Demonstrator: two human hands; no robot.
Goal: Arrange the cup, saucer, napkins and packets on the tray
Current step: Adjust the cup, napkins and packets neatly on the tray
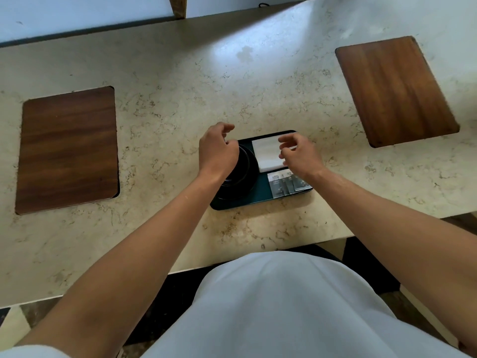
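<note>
Hovering over a set tray

Sitting near the middle of the marble counter, the dark tray carries all four kinds of things. A black saucer lies on its left half, and a black cup stands on the saucer, partly hidden by the left wrist. White napkins lie in a flat stack on the far right part of the tray, touching or just beside the saucer's rim. Grey packets lie fanned and overlapping on the near right part, just near of the napkins.

The left hand hangs over the cup with its fingers loosely curled and gripping nothing that shows; whether it touches the cup cannot be told. The right hand hangs over the napkins and packets, fingers loosely bent and spread, holding nothing.

Two brown wooden boards sit in the counter, one well to the left, the other to the far right. A white shirt fills the near edge.
</note>
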